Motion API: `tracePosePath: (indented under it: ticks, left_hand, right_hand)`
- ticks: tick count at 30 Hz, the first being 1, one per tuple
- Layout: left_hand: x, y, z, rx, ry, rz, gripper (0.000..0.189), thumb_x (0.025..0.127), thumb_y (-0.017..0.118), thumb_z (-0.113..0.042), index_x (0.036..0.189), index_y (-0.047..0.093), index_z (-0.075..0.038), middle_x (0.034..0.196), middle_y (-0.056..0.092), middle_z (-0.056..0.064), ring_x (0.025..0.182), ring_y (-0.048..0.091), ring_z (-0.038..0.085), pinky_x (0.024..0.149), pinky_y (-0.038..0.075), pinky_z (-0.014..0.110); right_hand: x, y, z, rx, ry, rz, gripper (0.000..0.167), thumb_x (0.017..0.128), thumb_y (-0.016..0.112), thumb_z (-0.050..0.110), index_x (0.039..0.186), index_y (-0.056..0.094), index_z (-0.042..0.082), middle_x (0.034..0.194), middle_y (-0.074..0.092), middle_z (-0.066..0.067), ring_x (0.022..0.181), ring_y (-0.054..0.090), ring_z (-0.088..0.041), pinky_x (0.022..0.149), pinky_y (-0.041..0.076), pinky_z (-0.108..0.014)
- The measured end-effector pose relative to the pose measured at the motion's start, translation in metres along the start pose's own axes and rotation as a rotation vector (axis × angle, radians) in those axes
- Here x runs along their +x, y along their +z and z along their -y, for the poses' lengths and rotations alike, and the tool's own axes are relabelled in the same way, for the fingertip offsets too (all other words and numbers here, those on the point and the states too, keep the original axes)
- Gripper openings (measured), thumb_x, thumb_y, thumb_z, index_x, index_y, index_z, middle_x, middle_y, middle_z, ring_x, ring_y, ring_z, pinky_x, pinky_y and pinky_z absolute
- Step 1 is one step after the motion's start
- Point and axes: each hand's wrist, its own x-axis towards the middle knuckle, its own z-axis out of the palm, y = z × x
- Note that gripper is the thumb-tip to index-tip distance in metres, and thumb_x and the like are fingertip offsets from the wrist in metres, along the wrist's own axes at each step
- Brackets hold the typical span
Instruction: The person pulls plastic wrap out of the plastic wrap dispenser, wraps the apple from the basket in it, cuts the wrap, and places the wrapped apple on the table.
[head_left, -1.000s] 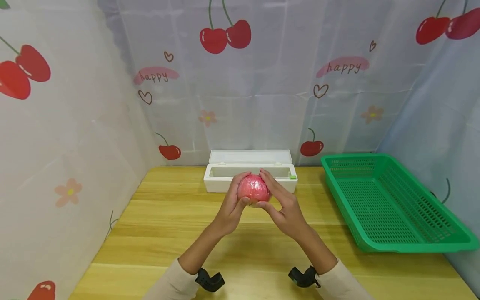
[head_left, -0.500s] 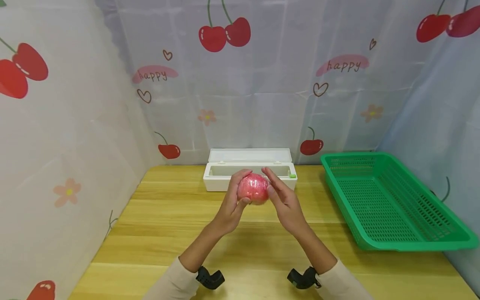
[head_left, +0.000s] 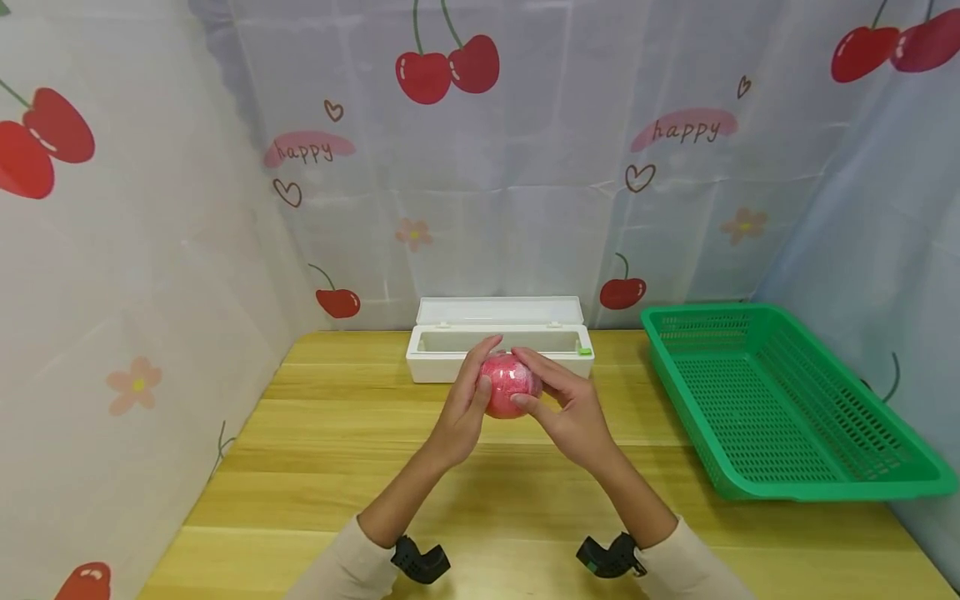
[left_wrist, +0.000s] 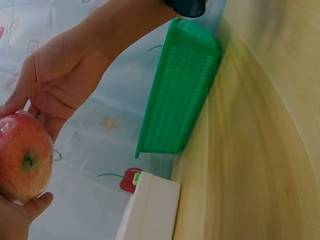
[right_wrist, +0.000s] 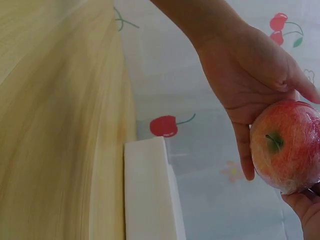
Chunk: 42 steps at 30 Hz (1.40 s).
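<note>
A red apple (head_left: 504,398), wrapped in shiny clear film, is held above the table between both hands. The left hand (head_left: 459,421) holds its left side, thumb on the near face and fingers on the far side. From the right, the right hand (head_left: 579,418) grips it with thumb near and fingers over the top. Both wrist views show the stem hollow on the underside of the apple (left_wrist: 30,160). Wrinkled film shows around the apple (right_wrist: 285,150) in the right wrist view. Behind the hands stands a long white box (head_left: 435,368), lid raised, with a green slider at its right end.
A green perforated basket (head_left: 720,450) sits on the right side of the wooden table (head_left: 315,467). Cherry-print curtains (head_left: 525,225) enclose the back and sides. A black camera (head_left: 420,560) is on the left wrist, another camera (head_left: 609,557) on the right.
The apple has turned in the hands and sits slightly lower. The left thumb has moved up onto its near left face. The right thumb left it and has come back to its near right face.
</note>
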Motion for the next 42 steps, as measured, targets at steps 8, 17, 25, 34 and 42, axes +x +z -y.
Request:
tracePosePath:
  ticks: [8, 17, 25, 34, 42]
  left_hand:
    - [-0.001, 0.005, 0.000, 0.066, 0.034, -0.006, 0.037, 0.112, 0.038, -0.028, 0.145, 0.044, -0.013, 0.143, 0.049, 0.005, 0.128, 0.052, 0.023, 0.101, 0.054, 0.038]
    - [-0.001, 0.003, -0.009, 0.000, 0.022, -0.083, 0.060, 0.108, 0.047, -0.037, 0.161, 0.022, -0.019, 0.151, 0.046, 0.010, 0.135, 0.050, 0.030, 0.103, 0.052, 0.040]
    - [0.000, 0.000, -0.004, -0.021, 0.046, -0.122, 0.054, 0.108, 0.043, -0.049, 0.147, 0.050, -0.013, 0.139, 0.057, 0.008, 0.118, 0.061, 0.026, 0.089, 0.060, 0.035]
    - [-0.001, 0.002, -0.001, 0.214, 0.167, -0.185, 0.062, 0.104, 0.040, -0.059, 0.135, 0.059, -0.008, 0.121, 0.066, 0.012, 0.101, 0.068, 0.023, 0.079, 0.062, 0.031]
    - [0.002, -0.001, 0.002, 0.177, 0.252, -0.226, 0.066, 0.103, 0.043, -0.060, 0.135, 0.053, -0.003, 0.125, 0.060, 0.015, 0.107, 0.065, 0.027, 0.085, 0.061, 0.037]
  right_hand:
    - [-0.001, 0.002, -0.002, -0.120, -0.111, -0.005, 0.057, 0.080, 0.077, -0.011, 0.134, 0.062, -0.005, 0.135, 0.063, -0.021, 0.124, 0.061, -0.038, 0.091, 0.056, -0.044]
    - [-0.001, 0.003, -0.001, -0.153, -0.217, -0.003, 0.057, 0.084, 0.079, -0.001, 0.138, 0.061, 0.001, 0.139, 0.061, -0.016, 0.128, 0.059, -0.034, 0.095, 0.054, -0.035]
    - [-0.002, 0.006, -0.001, -0.207, -0.352, -0.050, 0.064, 0.075, 0.083, -0.008, 0.135, 0.062, -0.002, 0.139, 0.060, -0.020, 0.129, 0.057, -0.035, 0.105, 0.048, -0.030]
    - [-0.003, 0.007, -0.006, -0.200, -0.400, -0.026, 0.053, 0.096, 0.066, 0.028, 0.136, 0.060, -0.005, 0.138, 0.059, -0.023, 0.128, 0.057, -0.038, 0.104, 0.049, -0.030]
    - [-0.002, 0.004, 0.000, -0.067, -0.247, 0.014, 0.054, 0.099, 0.066, 0.010, 0.149, 0.048, 0.001, 0.154, 0.046, -0.017, 0.141, 0.046, -0.033, 0.107, 0.046, -0.032]
